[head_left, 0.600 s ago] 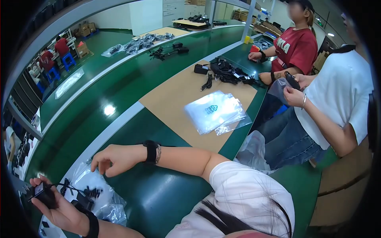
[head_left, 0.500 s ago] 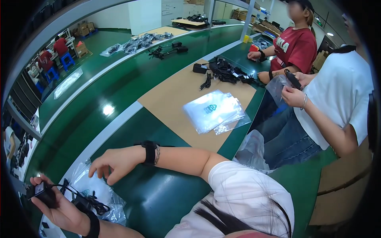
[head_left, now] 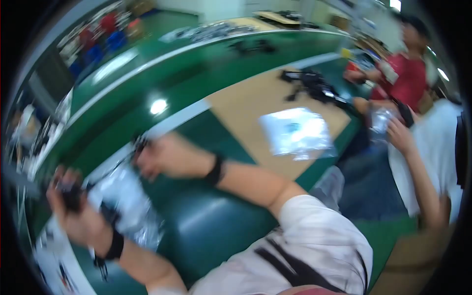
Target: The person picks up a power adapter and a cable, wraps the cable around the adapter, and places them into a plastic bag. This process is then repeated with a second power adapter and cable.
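Observation:
At the lower left my left hand (head_left: 83, 216) is closed round a black power adapter (head_left: 71, 196), palm up. To its right my right hand (head_left: 174, 156) is closed, with a dark bunch of cable (head_left: 140, 144) at its fingers. A thin black cord seems to run between the two hands, though motion blurs it. Under them lie clear plastic bags (head_left: 123, 196) on the green table. Another black piece (head_left: 109, 212) rests on the bags by my left wrist, too smeared to name.
A brown cardboard sheet (head_left: 241, 110) bears a stack of clear bags (head_left: 295, 132) and a heap of black adapters and cables (head_left: 314, 86). On the right a co-worker in white handles a clear bag (head_left: 379, 123); one in red (head_left: 405, 78) stands beyond. Behind runs a long green conveyor (head_left: 196, 73).
My right hand has closed and lifted a bunch of cable up and away from the bags. My left hand keeps hold of the adapter. The whole view has shifted and blurred.

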The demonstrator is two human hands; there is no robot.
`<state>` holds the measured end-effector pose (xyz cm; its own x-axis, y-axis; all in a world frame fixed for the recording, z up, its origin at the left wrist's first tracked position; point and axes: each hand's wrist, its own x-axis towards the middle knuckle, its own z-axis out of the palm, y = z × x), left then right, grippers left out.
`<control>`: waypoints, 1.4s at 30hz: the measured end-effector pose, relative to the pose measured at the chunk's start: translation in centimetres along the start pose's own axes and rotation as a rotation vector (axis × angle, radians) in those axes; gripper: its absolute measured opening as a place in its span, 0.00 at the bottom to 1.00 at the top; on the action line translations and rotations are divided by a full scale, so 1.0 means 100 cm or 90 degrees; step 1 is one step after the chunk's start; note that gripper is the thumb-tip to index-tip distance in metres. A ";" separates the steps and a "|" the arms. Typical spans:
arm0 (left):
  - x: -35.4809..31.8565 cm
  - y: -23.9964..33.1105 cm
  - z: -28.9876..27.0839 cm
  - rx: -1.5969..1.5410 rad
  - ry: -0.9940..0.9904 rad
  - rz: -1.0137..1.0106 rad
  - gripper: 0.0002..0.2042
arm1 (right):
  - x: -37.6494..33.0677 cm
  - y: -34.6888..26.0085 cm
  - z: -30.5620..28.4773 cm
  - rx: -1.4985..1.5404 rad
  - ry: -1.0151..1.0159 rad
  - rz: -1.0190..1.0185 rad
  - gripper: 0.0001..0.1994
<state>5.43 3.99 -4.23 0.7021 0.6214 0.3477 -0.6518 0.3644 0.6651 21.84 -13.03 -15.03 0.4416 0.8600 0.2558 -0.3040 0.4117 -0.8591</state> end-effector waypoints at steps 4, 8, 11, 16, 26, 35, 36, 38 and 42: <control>0.016 -0.164 0.116 0.385 -0.252 -0.149 0.22 | -0.071 -0.093 -0.099 -0.216 0.393 -0.122 0.14; -0.007 -0.220 0.153 0.258 -0.364 -0.274 0.22 | -0.111 -0.108 -0.100 -0.433 0.411 -0.157 0.13; -0.009 -0.239 0.162 0.281 -0.380 -0.249 0.23 | -0.124 -0.117 -0.100 -0.437 0.399 -0.165 0.15; -0.009 -0.246 0.169 0.207 -0.357 -0.292 0.21 | -0.127 -0.128 -0.097 -0.432 0.404 -0.194 0.19; -0.016 -0.254 0.171 0.205 -0.252 -0.215 0.21 | -0.120 -0.130 -0.099 -0.606 0.400 -0.231 0.22; -0.003 -0.179 0.095 0.359 -0.111 -0.169 0.17 | -0.041 -0.070 -0.064 -0.815 0.189 -0.422 0.31; -0.005 -0.171 0.090 0.314 -0.115 -0.174 0.17 | -0.034 -0.065 -0.057 -0.722 0.142 -0.414 0.32; -0.005 -0.162 0.082 0.280 -0.120 -0.160 0.16 | -0.028 -0.057 -0.045 -0.573 0.079 -0.397 0.36; -0.013 -0.152 0.082 0.289 -0.092 -0.114 0.19 | -0.024 -0.055 -0.035 -0.569 0.016 -0.411 0.40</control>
<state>16.80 -8.05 -9.32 0.8446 0.4634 0.2683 -0.3499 0.0983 0.9316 25.45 -18.40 -12.45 0.3177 0.5511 0.7716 0.7058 0.4059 -0.5805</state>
